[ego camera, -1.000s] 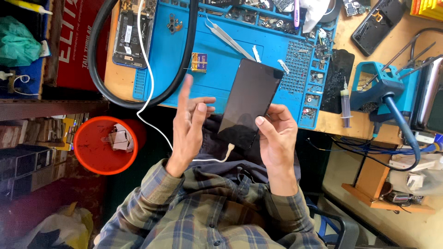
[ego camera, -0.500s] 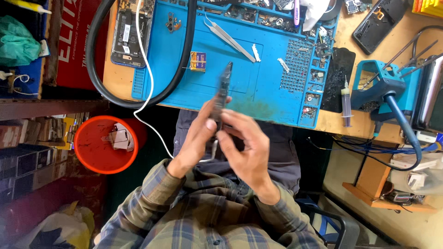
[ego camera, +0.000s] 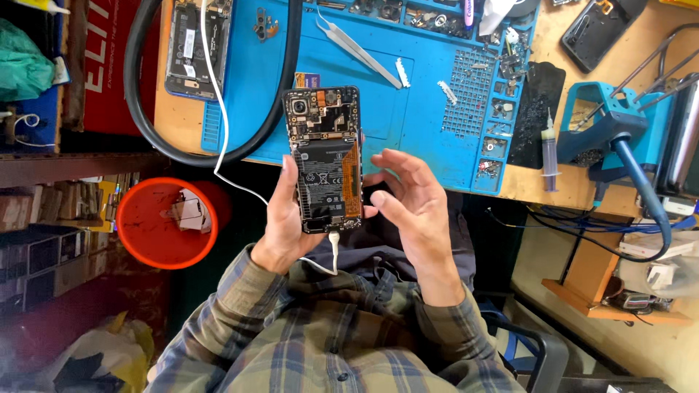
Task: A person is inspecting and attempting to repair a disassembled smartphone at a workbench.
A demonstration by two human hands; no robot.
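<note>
Left hand [ego camera: 280,225] grips glossy, backless phone [ego camera: 324,160].

We see a matt blue rubbery mat [ego camera: 408,102] on a bare wood tabletop [ego camera: 561,193], shiny metal tweezers [ego camera: 357,45], a glossy red plastic bucket [ego camera: 164,222], and soft plaid cloth sleeves [ego camera: 218,327].

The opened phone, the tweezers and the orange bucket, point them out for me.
opened phone [ego camera: 325,167], head view, on its battery.
tweezers [ego camera: 357,49], head view, mid-length of the arms.
orange bucket [ego camera: 135,251], head view, on its rim.
</note>
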